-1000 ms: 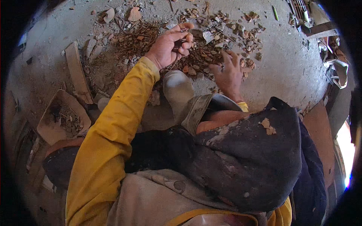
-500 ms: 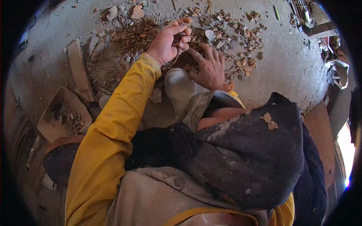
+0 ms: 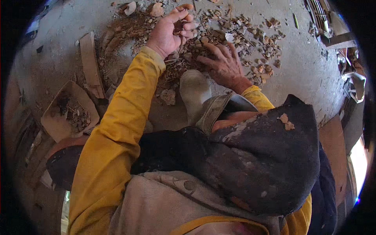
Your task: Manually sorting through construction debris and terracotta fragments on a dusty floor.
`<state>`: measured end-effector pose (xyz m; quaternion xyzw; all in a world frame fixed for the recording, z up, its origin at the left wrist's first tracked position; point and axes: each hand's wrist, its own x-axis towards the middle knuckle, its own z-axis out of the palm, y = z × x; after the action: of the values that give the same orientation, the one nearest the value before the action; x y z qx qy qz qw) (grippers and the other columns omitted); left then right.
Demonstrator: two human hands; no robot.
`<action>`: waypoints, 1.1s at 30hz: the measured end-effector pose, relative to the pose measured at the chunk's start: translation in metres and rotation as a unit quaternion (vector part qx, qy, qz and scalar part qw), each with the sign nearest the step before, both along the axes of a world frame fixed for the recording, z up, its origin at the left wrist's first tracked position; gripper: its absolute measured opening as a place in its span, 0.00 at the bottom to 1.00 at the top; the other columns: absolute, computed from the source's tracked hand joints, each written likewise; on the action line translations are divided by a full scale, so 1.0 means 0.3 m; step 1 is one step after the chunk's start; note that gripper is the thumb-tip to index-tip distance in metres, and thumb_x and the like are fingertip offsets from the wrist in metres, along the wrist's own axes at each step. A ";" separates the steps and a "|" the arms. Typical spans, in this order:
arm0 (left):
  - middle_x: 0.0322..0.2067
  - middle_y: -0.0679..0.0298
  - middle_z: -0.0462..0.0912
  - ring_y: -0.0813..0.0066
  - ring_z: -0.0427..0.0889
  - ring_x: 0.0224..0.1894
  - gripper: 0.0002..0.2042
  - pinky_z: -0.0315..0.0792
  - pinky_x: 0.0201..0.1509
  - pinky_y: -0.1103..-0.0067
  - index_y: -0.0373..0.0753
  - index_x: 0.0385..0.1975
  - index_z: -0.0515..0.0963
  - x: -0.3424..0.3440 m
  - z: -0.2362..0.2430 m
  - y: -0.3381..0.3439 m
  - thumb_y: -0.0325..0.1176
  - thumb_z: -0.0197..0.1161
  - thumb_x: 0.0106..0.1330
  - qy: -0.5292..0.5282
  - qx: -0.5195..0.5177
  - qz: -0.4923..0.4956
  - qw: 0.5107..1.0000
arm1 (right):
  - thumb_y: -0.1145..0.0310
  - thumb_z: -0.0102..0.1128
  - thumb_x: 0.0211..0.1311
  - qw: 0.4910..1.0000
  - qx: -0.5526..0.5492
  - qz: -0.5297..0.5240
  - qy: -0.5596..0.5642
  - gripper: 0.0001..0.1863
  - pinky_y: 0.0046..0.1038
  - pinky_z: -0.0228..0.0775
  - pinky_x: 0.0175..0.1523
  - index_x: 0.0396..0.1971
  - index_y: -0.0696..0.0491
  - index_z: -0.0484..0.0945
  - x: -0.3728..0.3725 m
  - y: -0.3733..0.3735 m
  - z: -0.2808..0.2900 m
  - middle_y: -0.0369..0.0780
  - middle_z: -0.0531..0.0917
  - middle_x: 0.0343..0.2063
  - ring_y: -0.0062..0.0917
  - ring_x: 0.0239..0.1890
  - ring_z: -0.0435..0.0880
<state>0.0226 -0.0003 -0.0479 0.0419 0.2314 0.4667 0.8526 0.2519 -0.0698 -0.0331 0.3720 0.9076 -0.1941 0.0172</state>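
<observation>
A pile of dry brown shells, chips and bits of debris (image 3: 250, 43) lies scattered over the grey floor. My left hand (image 3: 167, 33) is held palm up above the pile, its fingers curled round something small and dark that I cannot make out. A thin stick-like piece shows near its wrist. To the right, my right hand (image 3: 224, 64) reaches palm down over the pile with its fingers spread. Its fingertips are at the loose bits, and nothing shows between them. My boot (image 3: 195, 88) stands just in front of the pile, between the two hands.
At the left sits a shallow squarish pan (image 3: 58, 123) with debris in it. A flat board (image 3: 91, 64) lies beyond it. A pale lump (image 3: 168, 96) rests left of the boot. A slotted grate (image 3: 318, 13) and scrap stand at the far right.
My right hand has shifted slightly right, and its fingers have spread apart. The left hand stays curled, a little farther out. The whole view has shifted slightly.
</observation>
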 end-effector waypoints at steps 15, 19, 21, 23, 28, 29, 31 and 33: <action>0.29 0.68 0.74 0.79 0.70 0.26 0.08 0.64 0.25 0.83 0.41 0.45 0.75 -0.021 0.031 -0.024 0.31 0.54 0.70 0.055 -0.005 0.022 0.998 | 0.51 0.71 0.45 0.993 0.059 -0.089 -0.051 0.37 0.47 0.53 0.66 0.59 0.33 0.69 0.032 -0.042 0.009 0.39 0.64 0.62 0.39 0.63 0.62; 0.30 0.69 0.73 0.80 0.70 0.28 0.10 0.64 0.27 0.85 0.40 0.49 0.73 -0.005 0.051 -0.019 0.33 0.52 0.72 0.045 0.013 0.015 0.999 | 0.55 0.69 0.47 0.983 0.020 -0.168 -0.072 0.35 0.50 0.60 0.57 0.59 0.32 0.68 0.021 -0.082 0.015 0.41 0.67 0.57 0.41 0.57 0.66; 0.30 0.69 0.73 0.80 0.70 0.27 0.10 0.64 0.26 0.84 0.40 0.49 0.73 0.003 0.058 -0.015 0.33 0.52 0.72 0.047 0.011 0.006 0.999 | 0.60 0.66 0.47 0.971 -0.047 -0.211 -0.101 0.32 0.50 0.62 0.54 0.57 0.34 0.69 -0.001 -0.091 0.005 0.42 0.67 0.53 0.42 0.57 0.66; 0.30 0.69 0.73 0.81 0.70 0.27 0.10 0.64 0.26 0.84 0.40 0.49 0.72 0.007 0.065 -0.017 0.33 0.52 0.72 0.040 0.014 0.004 0.999 | 0.64 0.64 0.47 0.976 0.005 -0.214 -0.043 0.28 0.47 0.67 0.49 0.53 0.37 0.72 -0.007 -0.106 -0.027 0.43 0.70 0.47 0.43 0.52 0.71; 0.30 0.69 0.72 0.81 0.69 0.27 0.10 0.63 0.25 0.85 0.41 0.49 0.72 0.023 0.069 -0.017 0.33 0.52 0.72 0.040 0.004 0.009 0.999 | 0.69 0.65 0.46 0.944 -0.023 -0.307 0.117 0.18 0.40 0.75 0.40 0.41 0.47 0.76 0.001 -0.002 -0.107 0.44 0.79 0.34 0.41 0.38 0.81; 0.30 0.69 0.72 0.81 0.69 0.27 0.10 0.63 0.25 0.85 0.41 0.49 0.72 0.012 0.070 -0.018 0.33 0.52 0.72 0.042 0.005 0.011 0.999 | 0.70 0.66 0.46 0.918 -0.044 -0.359 0.161 0.16 0.39 0.75 0.41 0.38 0.50 0.77 -0.015 0.038 -0.072 0.44 0.80 0.32 0.40 0.39 0.80; 0.30 0.69 0.72 0.81 0.68 0.27 0.10 0.63 0.25 0.85 0.41 0.49 0.72 0.002 0.074 -0.018 0.32 0.52 0.71 0.039 -0.009 0.018 0.999 | 0.73 0.66 0.50 0.869 -0.111 -0.431 0.215 0.13 0.31 0.76 0.40 0.37 0.55 0.78 0.001 0.096 0.006 0.41 0.84 0.30 0.31 0.35 0.83; 0.30 0.69 0.72 0.81 0.68 0.27 0.10 0.63 0.25 0.85 0.41 0.49 0.72 -0.008 0.091 -0.020 0.32 0.52 0.71 0.039 -0.005 0.019 0.999 | 0.71 0.68 0.53 0.751 -0.310 -0.442 0.381 0.14 0.23 0.75 0.40 0.39 0.58 0.79 0.076 0.158 0.040 0.38 0.84 0.32 0.20 0.35 0.83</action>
<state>0.0202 -0.0062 -0.0207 0.0512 0.2677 0.4795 0.8341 0.2746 -0.0224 -0.0211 0.6015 0.4633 -0.5759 -0.3031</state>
